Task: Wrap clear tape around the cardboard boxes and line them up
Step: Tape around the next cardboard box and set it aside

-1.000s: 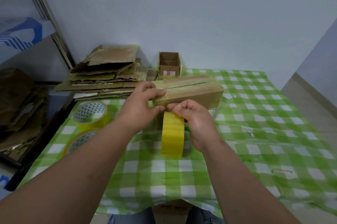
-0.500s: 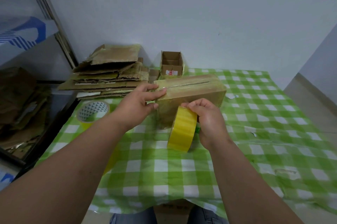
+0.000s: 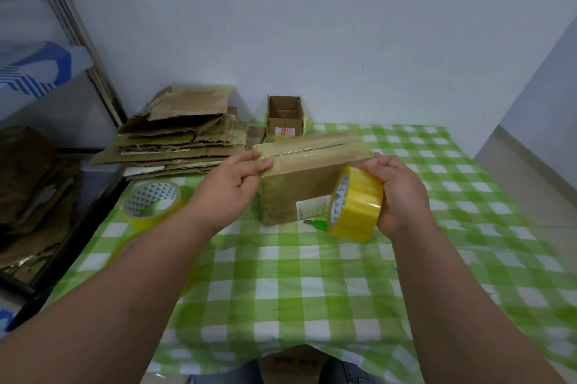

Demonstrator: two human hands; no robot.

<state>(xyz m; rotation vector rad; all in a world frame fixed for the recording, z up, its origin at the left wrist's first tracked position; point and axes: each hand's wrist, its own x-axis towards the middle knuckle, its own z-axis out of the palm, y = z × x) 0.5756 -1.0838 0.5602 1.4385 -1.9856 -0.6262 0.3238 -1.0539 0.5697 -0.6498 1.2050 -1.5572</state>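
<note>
Since the earlier frame, right hand [image 3: 398, 194] has carried the yellow tape roll [image 3: 356, 204] rightward to the near right corner of the cardboard box [image 3: 307, 176], fingers curled around the roll. Left hand [image 3: 232, 188] rests with straight fingers on the box's upper left edge. Box stands on the green-checked worktop [image 3: 312, 274]. A second tape roll [image 3: 152, 200] lies to the left, flattened cardboard [image 3: 181, 136] and a small open box [image 3: 284, 115] behind.
</note>
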